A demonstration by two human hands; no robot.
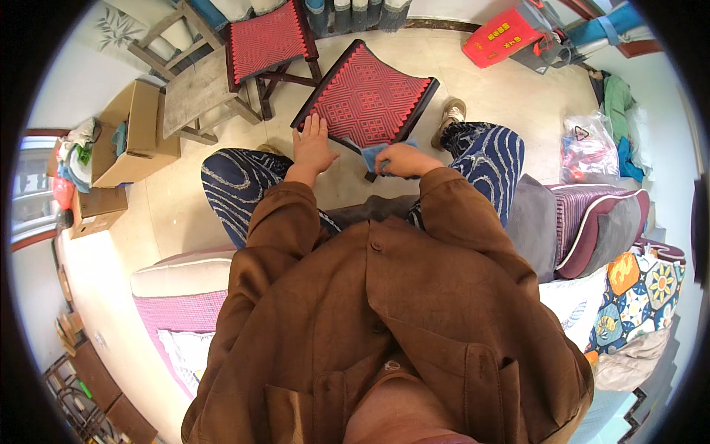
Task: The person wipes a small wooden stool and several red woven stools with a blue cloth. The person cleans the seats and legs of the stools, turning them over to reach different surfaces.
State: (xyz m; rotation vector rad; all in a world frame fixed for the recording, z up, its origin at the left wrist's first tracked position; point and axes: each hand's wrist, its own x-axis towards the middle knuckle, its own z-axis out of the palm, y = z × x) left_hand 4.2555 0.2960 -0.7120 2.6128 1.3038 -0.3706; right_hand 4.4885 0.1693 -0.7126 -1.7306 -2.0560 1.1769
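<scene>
Before my knees stands a folding stool [366, 97] with a red-and-black woven seat and dark wooden rails. My left hand [314, 145] rests flat on the seat's near left corner, its fingers spread over the weave and the rail. A blue cloth [373, 154] is bunched in my right hand [406, 161], against the near edge of the seat toward its right corner. Part of that cloth hangs over the edge; the rest is hidden by my fingers.
A second red woven stool [270, 41] stands behind, beside a worn wooden chair [199, 86]. Cardboard boxes [147, 119] are at the left. A red bag [499, 36] sits far right, with a clear plastic bag [589, 147] nearer. Sofa cushions [602, 230] lie at my right.
</scene>
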